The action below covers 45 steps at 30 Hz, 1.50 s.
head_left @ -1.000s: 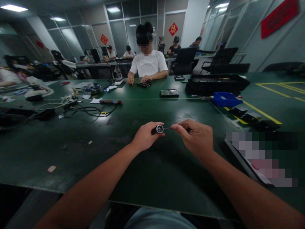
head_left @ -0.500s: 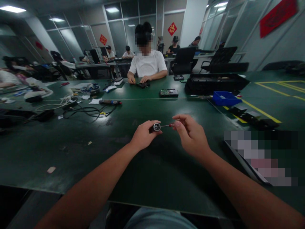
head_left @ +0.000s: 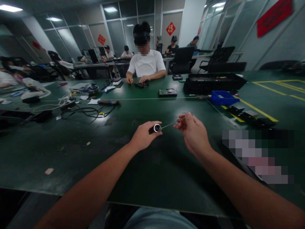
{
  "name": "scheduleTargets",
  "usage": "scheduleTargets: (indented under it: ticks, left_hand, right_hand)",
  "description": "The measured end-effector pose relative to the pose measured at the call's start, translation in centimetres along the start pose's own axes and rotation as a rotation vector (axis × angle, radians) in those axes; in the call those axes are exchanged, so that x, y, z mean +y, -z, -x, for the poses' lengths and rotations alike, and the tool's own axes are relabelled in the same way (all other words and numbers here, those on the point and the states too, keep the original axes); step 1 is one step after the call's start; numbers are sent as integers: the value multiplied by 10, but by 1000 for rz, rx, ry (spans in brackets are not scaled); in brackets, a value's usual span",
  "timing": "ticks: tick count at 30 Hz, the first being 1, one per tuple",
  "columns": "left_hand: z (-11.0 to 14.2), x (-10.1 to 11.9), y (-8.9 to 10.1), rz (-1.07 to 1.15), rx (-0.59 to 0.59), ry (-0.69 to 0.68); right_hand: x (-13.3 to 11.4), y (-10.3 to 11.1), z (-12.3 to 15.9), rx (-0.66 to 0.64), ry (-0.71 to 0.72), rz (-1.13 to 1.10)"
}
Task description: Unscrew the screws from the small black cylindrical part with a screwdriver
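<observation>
My left hand (head_left: pixel 143 137) is closed round a short black cylinder with a silver ring at its end (head_left: pixel 155 128), held just above the green table (head_left: pixel 100 152). My right hand (head_left: pixel 194 133) pinches the red-marked end of a thin metal rod (head_left: pixel 168 124), which slants down and left to the cylinder's silver end. Both hands hover over the middle of the table in front of me.
A blue bin (head_left: pixel 222 97) and a long black case (head_left: pixel 214 82) stand at the far right. A hard drive (head_left: pixel 168 92) lies ahead, with cables (head_left: pixel 88 111) and a tool (head_left: pixel 108 102) to the left. A person in a white shirt (head_left: pixel 145 65) works opposite.
My right hand has drawn back to the right and lifted slightly, and the thin rod now shows longer and slanted between the two hands. My left hand has stayed in place.
</observation>
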<state>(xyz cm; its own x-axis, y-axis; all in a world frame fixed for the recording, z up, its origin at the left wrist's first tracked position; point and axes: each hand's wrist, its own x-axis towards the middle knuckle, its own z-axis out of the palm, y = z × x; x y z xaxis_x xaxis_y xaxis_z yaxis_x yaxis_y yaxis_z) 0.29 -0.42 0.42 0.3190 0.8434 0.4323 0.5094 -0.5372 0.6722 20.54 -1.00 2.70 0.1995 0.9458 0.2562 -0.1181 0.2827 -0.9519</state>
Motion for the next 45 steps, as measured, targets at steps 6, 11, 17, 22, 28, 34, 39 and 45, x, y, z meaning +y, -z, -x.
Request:
scheduleTargets:
  ticks: [6,11,17,22,28,34,39,45]
  left_hand:
    - [0,-2,-1,2,14,26]
    - [-1,-7,-2,-36,45,66]
    - [-3,-12,-1,-26,73,105]
    - [-2,-12,-2,-39,67,115]
    - [-2,-13,-3,-35,60,113]
    - [-2,-9,-2,-46,33,84]
    - [0,-5,-2,-15,-27,22]
    - [0,1,-5,57,-87,-31]
  right_hand:
    - [-11,-3,11,6,186,242]
    - [-11,-5,18,37,367,403]
    - [-40,-5,35,-425,678,680]
    - [-61,-1,37,-1163,272,956]
    - [-43,5,33,-1303,56,1150]
    - [-31,4,27,-1164,124,991]
    - [-21,-2,19,-752,262,946]
    - [-17,-4,16,-533,348,970]
